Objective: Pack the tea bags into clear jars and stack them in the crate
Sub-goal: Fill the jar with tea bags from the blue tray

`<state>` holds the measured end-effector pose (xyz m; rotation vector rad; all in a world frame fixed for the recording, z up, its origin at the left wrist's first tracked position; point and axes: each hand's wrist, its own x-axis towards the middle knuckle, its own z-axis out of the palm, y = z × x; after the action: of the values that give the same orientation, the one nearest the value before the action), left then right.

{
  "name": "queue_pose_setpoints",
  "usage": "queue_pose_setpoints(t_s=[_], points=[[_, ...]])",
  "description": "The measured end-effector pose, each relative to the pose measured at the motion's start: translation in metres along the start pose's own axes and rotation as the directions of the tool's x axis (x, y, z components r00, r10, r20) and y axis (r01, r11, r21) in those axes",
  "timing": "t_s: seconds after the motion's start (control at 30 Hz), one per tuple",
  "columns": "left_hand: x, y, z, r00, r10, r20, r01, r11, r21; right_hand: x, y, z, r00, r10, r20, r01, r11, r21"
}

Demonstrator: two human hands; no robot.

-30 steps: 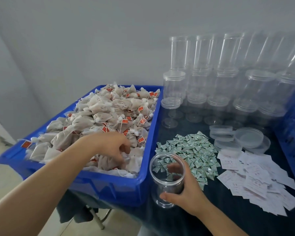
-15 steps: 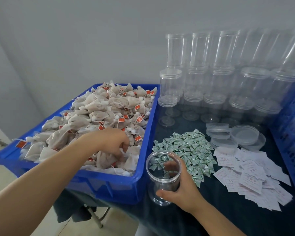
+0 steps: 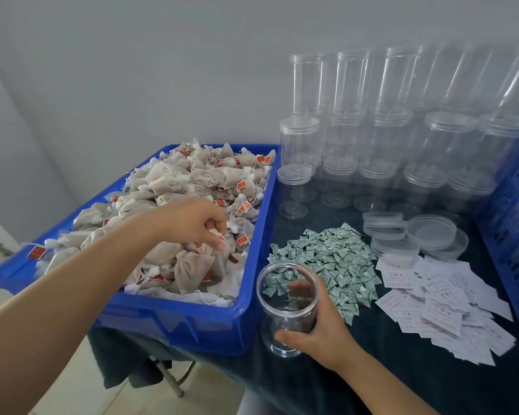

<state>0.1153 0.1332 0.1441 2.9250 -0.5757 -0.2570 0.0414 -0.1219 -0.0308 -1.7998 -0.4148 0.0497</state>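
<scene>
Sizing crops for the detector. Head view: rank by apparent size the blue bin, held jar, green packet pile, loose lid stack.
1. blue bin, by far the largest.
2. green packet pile.
3. held jar in the right hand; it is nearest the camera, so its true size is overstated.
4. loose lid stack.

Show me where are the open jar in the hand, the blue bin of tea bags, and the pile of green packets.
open jar (image 3: 286,290): head view, clear side wall.
blue bin (image 3: 192,322): head view, front wall.
green packets (image 3: 333,259): head view, middle of pile.
</scene>
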Motion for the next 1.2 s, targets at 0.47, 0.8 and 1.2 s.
queue_pose_setpoints(t_s=[0.47,0.8,1.2], points=[[-0.02,0.051,-0.043,0.97,0.038,-0.242,-0.135,0.906,-0.401,-0.001,0.002,0.0,1.0,0.002,0.004,-0.002,1.0,0.03],[-0.021,0.099,-0.012,0.964,0.227,-0.143,-0.264,0.889,-0.373,0.0,0.001,0.001,0.999,-0.044,-0.005,0.044,0.997,0.056],[-0.011,0.105,0.032,0.956,0.273,-0.106,-0.286,0.949,-0.132,0.001,0.001,0.001,0.998,-0.066,-0.012,0.067,0.992,0.109]])
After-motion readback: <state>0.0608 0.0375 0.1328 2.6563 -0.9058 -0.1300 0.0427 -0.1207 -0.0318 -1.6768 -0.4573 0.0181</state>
